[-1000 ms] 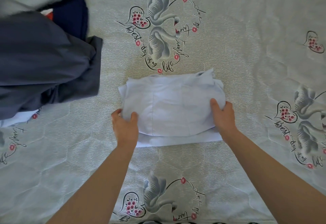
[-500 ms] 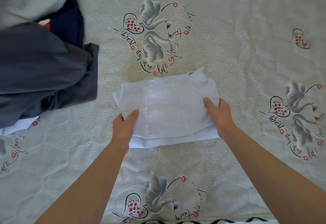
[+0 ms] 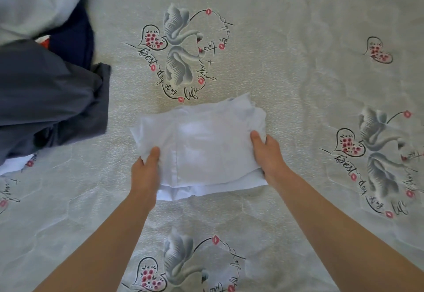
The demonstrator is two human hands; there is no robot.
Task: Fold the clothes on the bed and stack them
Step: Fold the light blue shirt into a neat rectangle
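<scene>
While both hands, left (image 3: 145, 172) and right (image 3: 268, 154), pinch the folded pale-blue cotton garment (image 3: 202, 149) at mid-bed (image 3: 298, 62), uneven lifting could let its loose layers slide apart.

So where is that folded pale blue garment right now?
In the head view the folded pale blue garment lies mid-bed on the swan-print bedspread, held at its sides by the left hand and right hand, right of the dark grey clothes pile.
</scene>
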